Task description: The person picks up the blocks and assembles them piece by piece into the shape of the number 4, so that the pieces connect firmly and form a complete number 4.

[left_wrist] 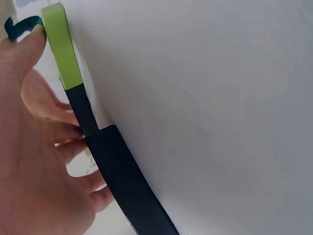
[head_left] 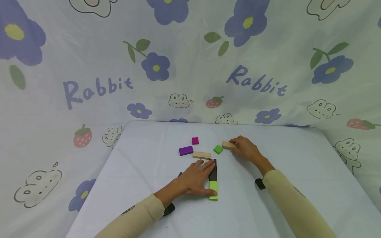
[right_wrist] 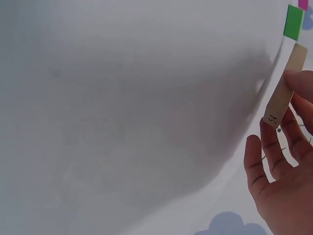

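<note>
My left hand [head_left: 196, 178] lies spread over a row of blocks, fingertips at the far end and thumb on the lime block [head_left: 213, 185] at the near end. Beyond the lime one in that row comes a black block [head_left: 213, 175], with a dark blue end just under the fingertips. The left wrist view shows the thumb at the lime block's side and a wide dark bar [left_wrist: 132, 186] in front of the fingers. At the back right, my right hand [head_left: 246, 149] pinches a plain wooden block [right_wrist: 286, 90] between thumb and fingers, close to a green block [head_left: 218, 149].
Another wooden block [head_left: 201, 155] sits just past the row's far end. To its left is a purple block [head_left: 186, 150], with a small magenta block [head_left: 195, 140] behind. A dark piece [head_left: 180, 174] peeks out beside the left hand. A patterned curtain [head_left: 184, 89] hangs behind the white table [head_left: 238, 205].
</note>
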Motion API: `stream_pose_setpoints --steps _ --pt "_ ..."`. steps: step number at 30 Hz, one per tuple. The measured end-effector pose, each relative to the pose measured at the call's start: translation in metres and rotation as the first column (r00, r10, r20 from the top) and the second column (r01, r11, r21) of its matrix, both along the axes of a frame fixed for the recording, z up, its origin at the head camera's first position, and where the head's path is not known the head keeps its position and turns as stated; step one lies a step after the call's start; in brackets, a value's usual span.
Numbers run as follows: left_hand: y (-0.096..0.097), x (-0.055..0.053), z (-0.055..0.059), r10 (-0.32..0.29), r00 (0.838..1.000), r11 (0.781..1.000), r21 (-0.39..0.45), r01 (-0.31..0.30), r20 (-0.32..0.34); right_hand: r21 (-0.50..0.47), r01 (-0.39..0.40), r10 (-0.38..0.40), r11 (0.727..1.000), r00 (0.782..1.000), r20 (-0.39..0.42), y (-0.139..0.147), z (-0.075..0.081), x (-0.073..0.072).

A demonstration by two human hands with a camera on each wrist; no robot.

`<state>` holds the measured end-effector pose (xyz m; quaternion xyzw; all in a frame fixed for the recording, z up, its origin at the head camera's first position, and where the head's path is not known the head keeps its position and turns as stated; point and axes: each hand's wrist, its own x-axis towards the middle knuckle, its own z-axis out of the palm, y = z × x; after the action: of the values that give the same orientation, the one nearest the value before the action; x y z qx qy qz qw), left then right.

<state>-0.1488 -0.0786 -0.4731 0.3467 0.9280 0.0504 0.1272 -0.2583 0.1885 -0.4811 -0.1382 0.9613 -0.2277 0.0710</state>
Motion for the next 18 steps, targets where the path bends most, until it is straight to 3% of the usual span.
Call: stream_pose_setpoints --steps 18 --pt "0.002 -0.001 -0.003 0.010 1.000 1.000 -0.001 -0.010 -0.010 -0.013 -0.009 0.009 1.000 0.999 -0.036 0.008 0.000 0.024"
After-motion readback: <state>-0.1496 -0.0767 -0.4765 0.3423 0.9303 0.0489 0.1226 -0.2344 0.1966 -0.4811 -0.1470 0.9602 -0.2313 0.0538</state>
